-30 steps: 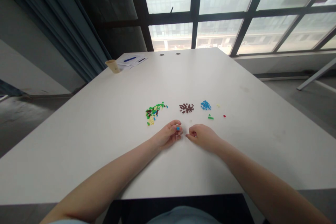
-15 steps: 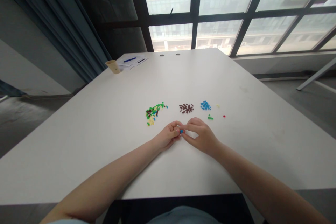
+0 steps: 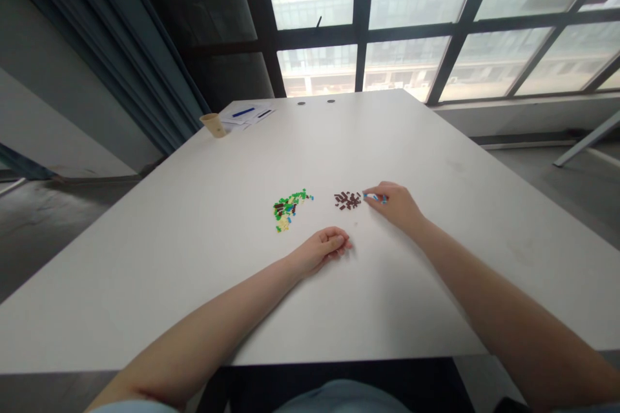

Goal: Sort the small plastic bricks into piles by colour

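Note:
Small blue bricks (image 3: pixel 384 199) lie under and between the fingers of my right hand (image 3: pixel 398 204), which mostly covers their pile. Its thumb and forefinger come together at a small blue brick (image 3: pixel 365 195), close to the dark brown bricks (image 3: pixel 347 200). Nearer to me, my left hand (image 3: pixel 323 251) rests on the white table (image 3: pixel 310 310) with curled fingers; what they hold, if anything, is hidden. A mixed heap of green, yellow, brown and blue bricks (image 3: pixel 285 208) lies beyond it to the left.
At the far left of the table stand a beige paper cup (image 3: pixel 214 125) and papers (image 3: pixel 232 115) with a blue pen (image 3: pixel 243 112) on them. Two dark round discs (image 3: pixel 330 101) sit near the far edge, before the windows.
My right hand has left my left hand and moved forward and right to the blue pile. The blue piece between the hands no longer shows there. My left hand stays near its place.

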`<state>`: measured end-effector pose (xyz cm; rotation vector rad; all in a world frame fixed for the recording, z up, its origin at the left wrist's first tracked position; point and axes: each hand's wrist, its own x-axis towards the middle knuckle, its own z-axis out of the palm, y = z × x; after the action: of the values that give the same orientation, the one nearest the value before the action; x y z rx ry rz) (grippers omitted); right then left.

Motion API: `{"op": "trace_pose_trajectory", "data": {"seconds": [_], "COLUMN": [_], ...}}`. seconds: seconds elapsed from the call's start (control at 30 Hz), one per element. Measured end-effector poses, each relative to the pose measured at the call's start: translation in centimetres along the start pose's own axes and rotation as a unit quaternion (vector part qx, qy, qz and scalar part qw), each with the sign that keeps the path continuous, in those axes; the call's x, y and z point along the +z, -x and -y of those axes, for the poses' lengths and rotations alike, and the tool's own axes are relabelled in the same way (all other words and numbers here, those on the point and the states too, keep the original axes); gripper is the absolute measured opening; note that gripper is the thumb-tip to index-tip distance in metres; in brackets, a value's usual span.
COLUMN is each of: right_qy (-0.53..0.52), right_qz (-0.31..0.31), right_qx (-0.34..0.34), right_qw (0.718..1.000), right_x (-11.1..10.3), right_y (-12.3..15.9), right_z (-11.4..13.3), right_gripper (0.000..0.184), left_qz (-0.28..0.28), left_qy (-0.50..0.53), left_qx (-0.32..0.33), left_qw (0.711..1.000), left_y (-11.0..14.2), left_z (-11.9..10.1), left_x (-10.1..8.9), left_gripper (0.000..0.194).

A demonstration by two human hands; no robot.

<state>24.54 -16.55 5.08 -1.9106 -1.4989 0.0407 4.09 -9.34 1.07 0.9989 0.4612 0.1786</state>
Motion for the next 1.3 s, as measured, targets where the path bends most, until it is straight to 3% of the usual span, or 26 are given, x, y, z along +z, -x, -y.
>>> {"op": "trace_pose_trajectory", "data": {"seconds": [0.17,0.3,0.43,0.57,0.67,0.8,0.9,1.0,1.13,1.2,1.23,1.3], "right_qy": [0.148,0.199,0.216,0.211,0.195,0.140,0.076,0.025,0.051,0.064,0.065,0.064], "right_qz": [0.081,0.143,0.175,0.199,0.172,0.137,0.215,0.317,0.326,0.321,0.320,0.321], "right_qx": [0.127,0.202,0.224,0.226,0.222,0.166,0.081,0.043,0.026,0.018,0.013,0.004], "right_qw": [0.977,0.948,0.934,0.930,0.940,0.966,0.970,0.947,0.944,0.945,0.945,0.945], "right_x": [-0.4,0.5,1.0,0.5,-0.4,-1.1,-0.5,1.0,2.4,2.5,2.5,2.4], "right_y": [-4.2,-5.3,-5.5,-5.5,-5.4,-3.9,-0.8,3.0,5.9,6.2,6.1,6.0], "right_z": [-3.8,-4.6,-4.9,-5.0,-4.5,-1.7,1.5,4.1,5.2,5.1,5.0,4.8], "right_gripper": [0.029,0.031,0.032,0.036,0.038,0.029,0.023,0.022,0.020,0.020,0.021,0.022], "left_qz": [-0.005,-0.009,-0.006,-0.002,0.001,-0.012,-0.034,-0.042,-0.039,-0.047,-0.058,-0.096], "left_qy": [0.002,-0.002,-0.010,-0.012,-0.009,0.006,0.019,0.016,-0.062,-0.195,-0.285,-0.466], "left_qx": [-0.011,-0.014,-0.015,-0.012,-0.014,-0.014,-0.006,-0.001,0.012,0.048,0.078,0.150], "left_qw": [1.000,1.000,1.000,1.000,1.000,1.000,0.999,0.999,0.997,0.978,0.954,0.867], "left_y": [-0.1,0.0,0.1,0.0,0.1,0.2,0.3,0.3,0.4,0.5,0.7,0.9], "left_z": [-0.1,-0.1,0.0,0.0,0.0,-0.2,-0.3,-0.2,-0.1,-0.6,-1.1,-2.6], "left_x": [-0.1,-0.2,-0.2,-0.2,-0.1,0.1,0.3,0.4,0.3,-0.1,-0.5,-1.8], "left_gripper": [0.035,0.034,0.034,0.034,0.034,0.033,0.031,0.031,0.030,0.025,0.021,0.013]}}
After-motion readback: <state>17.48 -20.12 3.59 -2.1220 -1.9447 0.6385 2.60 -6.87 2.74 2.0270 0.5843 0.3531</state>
